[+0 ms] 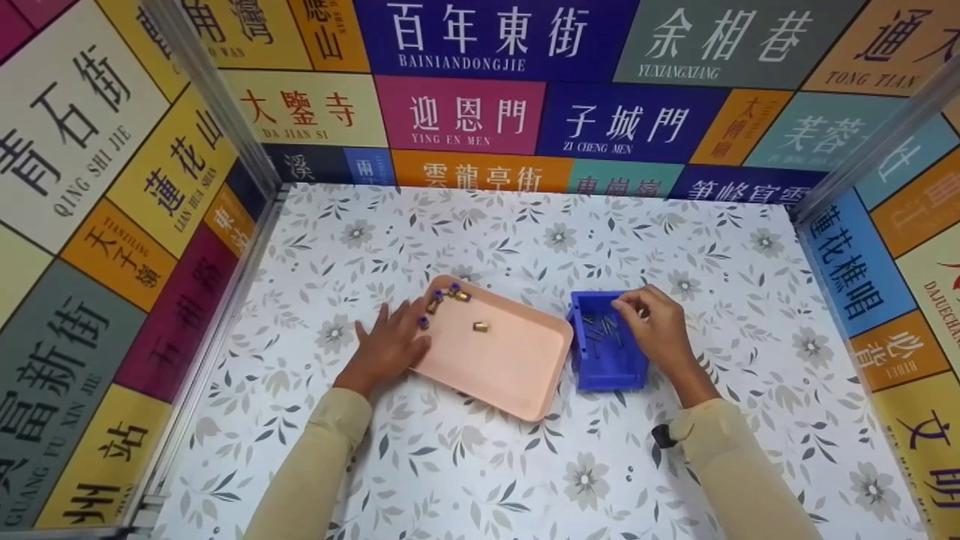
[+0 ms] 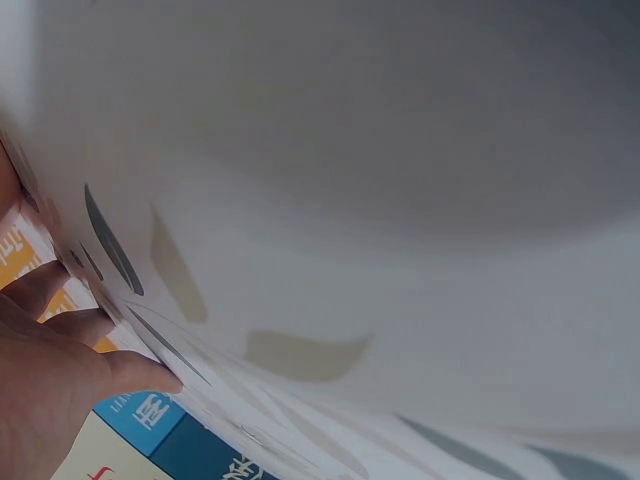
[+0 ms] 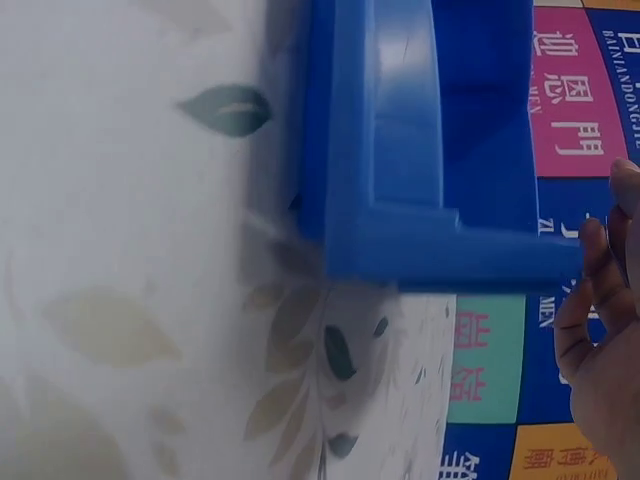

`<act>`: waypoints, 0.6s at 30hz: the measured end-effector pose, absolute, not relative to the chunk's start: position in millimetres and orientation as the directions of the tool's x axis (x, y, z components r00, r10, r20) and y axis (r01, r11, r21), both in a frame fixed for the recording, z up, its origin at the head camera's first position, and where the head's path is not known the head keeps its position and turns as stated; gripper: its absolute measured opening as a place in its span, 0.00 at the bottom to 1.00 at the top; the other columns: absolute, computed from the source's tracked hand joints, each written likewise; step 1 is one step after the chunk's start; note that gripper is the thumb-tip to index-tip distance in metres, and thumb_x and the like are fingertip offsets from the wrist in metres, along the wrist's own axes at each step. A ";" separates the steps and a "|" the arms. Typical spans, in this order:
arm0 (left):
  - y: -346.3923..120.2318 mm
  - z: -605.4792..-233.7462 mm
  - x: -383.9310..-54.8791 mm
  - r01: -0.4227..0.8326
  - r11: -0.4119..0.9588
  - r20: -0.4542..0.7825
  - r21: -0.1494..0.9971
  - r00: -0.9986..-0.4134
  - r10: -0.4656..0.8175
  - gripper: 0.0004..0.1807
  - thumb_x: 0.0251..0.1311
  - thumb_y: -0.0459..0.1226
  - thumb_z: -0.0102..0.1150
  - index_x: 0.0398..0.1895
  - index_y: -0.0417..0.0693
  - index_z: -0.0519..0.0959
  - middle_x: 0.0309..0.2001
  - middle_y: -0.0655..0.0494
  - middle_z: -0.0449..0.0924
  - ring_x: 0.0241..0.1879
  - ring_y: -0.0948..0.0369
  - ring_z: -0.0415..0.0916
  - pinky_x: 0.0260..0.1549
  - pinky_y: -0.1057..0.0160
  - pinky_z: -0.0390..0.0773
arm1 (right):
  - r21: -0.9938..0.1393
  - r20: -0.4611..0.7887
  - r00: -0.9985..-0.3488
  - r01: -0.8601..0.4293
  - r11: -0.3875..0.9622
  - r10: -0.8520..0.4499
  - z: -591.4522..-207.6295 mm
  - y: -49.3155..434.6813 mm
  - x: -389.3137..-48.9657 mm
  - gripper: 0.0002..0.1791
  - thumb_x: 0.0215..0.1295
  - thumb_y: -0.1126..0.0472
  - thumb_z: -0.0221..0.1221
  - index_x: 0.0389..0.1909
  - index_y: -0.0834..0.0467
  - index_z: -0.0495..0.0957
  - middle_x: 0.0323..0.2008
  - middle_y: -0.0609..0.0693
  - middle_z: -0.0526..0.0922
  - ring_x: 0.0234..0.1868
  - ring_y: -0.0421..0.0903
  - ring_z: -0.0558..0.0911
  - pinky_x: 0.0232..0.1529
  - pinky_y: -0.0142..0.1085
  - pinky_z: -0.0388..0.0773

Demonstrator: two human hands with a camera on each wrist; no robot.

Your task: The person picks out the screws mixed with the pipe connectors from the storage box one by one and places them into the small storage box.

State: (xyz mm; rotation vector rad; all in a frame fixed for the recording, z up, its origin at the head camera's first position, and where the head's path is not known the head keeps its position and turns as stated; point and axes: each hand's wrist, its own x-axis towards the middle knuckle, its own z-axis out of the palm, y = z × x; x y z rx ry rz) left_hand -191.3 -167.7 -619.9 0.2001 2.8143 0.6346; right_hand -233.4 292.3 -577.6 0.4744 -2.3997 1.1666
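Note:
My left hand [image 1: 390,341] rests with spread fingers at the left edge of a shallow pink tray [image 1: 510,360]. Several small brass-coloured cylinders [image 1: 459,294], some with blue ends, lie in its far left corner, and a single brass piece [image 1: 481,327] sits nearer the middle. Right of the tray stands a blue plastic bin [image 1: 611,381] holding several thin, dark metal pins or screws [image 1: 600,328]. Over the bin's right side is my right hand [image 1: 656,322], fingers bent and thumb close to the fingertips. Whether anything small is between them cannot be seen.
A white table [image 1: 480,480] with a grey leaf and flower print carries everything. Colourful panels with Chinese lettering [image 1: 465,112] wall in its back, left and right sides. The tray's right end is close beside the bin.

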 end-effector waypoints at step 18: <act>-167.0 -618.2 -190.9 0.077 0.890 -0.206 0.449 -0.961 0.187 0.38 0.76 0.60 0.38 0.83 0.73 0.39 0.84 0.50 0.45 0.81 0.36 0.34 0.66 0.18 0.31 | -0.657 0.608 -0.777 -0.607 0.447 -0.161 -561.5 214.8 -246.2 0.04 0.60 0.73 0.69 0.36 0.65 0.85 0.25 0.56 0.79 0.23 0.46 0.72 0.28 0.25 0.65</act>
